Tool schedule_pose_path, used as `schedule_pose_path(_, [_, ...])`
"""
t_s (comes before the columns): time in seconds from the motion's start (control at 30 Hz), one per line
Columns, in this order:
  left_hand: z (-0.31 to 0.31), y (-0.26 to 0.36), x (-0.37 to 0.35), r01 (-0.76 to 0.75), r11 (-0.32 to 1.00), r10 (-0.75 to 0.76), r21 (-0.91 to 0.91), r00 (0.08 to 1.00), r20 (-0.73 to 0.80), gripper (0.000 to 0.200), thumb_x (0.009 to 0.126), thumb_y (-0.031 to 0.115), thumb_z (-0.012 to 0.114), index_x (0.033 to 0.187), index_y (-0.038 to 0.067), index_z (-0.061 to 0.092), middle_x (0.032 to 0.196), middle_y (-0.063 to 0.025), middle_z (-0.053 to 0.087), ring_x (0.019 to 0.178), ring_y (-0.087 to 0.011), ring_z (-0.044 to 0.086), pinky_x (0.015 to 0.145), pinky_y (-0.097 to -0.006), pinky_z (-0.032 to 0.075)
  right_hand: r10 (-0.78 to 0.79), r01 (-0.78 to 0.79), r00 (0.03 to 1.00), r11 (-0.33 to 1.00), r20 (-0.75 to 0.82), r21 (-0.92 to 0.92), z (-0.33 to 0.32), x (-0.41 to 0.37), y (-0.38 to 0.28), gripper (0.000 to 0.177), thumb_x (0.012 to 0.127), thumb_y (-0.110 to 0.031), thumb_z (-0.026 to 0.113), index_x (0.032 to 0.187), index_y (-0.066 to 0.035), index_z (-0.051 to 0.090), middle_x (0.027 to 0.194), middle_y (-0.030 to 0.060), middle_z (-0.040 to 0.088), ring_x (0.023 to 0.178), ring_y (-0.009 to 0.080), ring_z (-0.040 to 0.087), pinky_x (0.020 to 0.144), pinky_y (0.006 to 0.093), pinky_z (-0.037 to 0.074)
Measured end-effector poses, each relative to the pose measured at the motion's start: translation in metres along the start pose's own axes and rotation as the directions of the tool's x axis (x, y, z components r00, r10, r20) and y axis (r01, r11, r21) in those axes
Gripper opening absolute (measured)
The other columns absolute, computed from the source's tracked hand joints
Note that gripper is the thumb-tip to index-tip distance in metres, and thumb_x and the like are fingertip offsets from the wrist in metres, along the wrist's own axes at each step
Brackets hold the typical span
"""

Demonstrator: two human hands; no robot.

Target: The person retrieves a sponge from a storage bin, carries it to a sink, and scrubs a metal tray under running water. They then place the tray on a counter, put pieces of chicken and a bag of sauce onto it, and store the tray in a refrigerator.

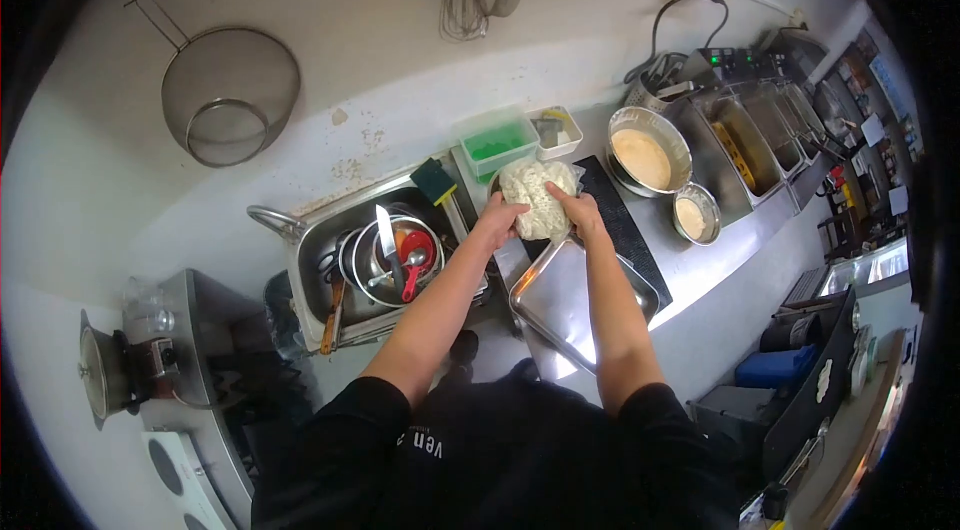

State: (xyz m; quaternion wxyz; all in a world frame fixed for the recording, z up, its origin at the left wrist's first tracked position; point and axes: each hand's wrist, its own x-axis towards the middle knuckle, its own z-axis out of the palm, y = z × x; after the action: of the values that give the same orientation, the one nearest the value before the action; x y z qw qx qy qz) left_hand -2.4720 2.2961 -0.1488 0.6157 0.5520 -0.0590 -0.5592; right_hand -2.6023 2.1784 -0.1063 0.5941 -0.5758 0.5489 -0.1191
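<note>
Between my left hand (499, 220) and my right hand (577, 208) is a clear plastic bag of pale, lumpy food (538, 192), squeezed from both sides. My left fingers grip its lower left side, and my right thumb presses on top at the right. The exact food inside I cannot tell. Just below the bag, a shallow metal tray (565, 295) rests on the counter, partly behind my right forearm. A black perforated mat (625, 225) lies under and beside the bag.
Left of me, a sink (300, 275) holds bowls, a knife (388, 240) and a red ladle (415, 255). A green-bottomed plastic container (497, 145) stands behind the bag. To the right are a large bowl of pale batter (642, 158), a smaller bowl (692, 218) and a fryer (740, 150).
</note>
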Motion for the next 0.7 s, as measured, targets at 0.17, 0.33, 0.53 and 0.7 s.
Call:
schedule_pose_path(0.17, [0.009,-0.013,0.005,-0.173,0.975,0.182,0.143,0.982,-0.056,0.053,0.076,0.009,0.069,0.124,0.002,0.047,0.114,-0.0139,0.058,0.107,-0.0252,0.057,0.082,-0.0374,0.05,-0.05,-0.023,0.98,0.934,0.193,0.358,0.0,0.023,0.027,0.077,0.076,-0.039,0.076,0.121,0.017,0.047,0.114,0.0214,0.06,0.096,0.0278,0.064,0.079,0.0361,0.053])
schedule_pose_path(0.33, [0.024,-0.026,0.013,-0.329,0.878,0.375,0.347,0.924,-0.071,0.058,0.075,0.011,0.067,0.126,-0.002,0.044,0.121,-0.019,0.055,0.113,-0.0308,0.053,0.096,-0.0371,0.041,0.067,-0.115,0.985,0.941,0.158,0.319,-0.002,-0.013,0.001,0.071,0.079,-0.032,0.075,0.123,0.016,0.046,0.114,0.021,0.06,0.099,0.0276,0.063,0.083,0.0352,0.052])
schedule_pose_path(0.53, [0.04,-0.045,0.017,-0.404,0.821,0.485,0.402,0.866,-0.12,0.052,0.08,0.008,0.062,0.129,0.0,0.045,0.119,-0.0169,0.058,0.111,-0.0251,0.056,0.094,-0.0344,0.043,-0.111,-0.028,0.957,0.885,0.268,0.465,-0.012,-0.011,0.013,0.061,0.082,-0.026,0.071,0.123,0.013,0.047,0.113,0.0206,0.06,0.095,0.0274,0.064,0.081,0.0353,0.052])
schedule_pose_path(0.7, [0.057,-0.022,-0.009,-0.378,0.896,0.397,0.231,0.917,-0.041,0.05,0.082,0.01,0.061,0.129,0.002,0.044,0.118,-0.0144,0.058,0.101,-0.0227,0.06,0.082,-0.0324,0.049,-0.159,-0.113,0.927,0.746,0.34,0.656,-0.018,0.012,0.039,0.053,0.084,-0.029,0.069,0.122,0.004,0.053,0.113,0.0153,0.062,0.097,0.0256,0.064,0.086,0.0361,0.05])
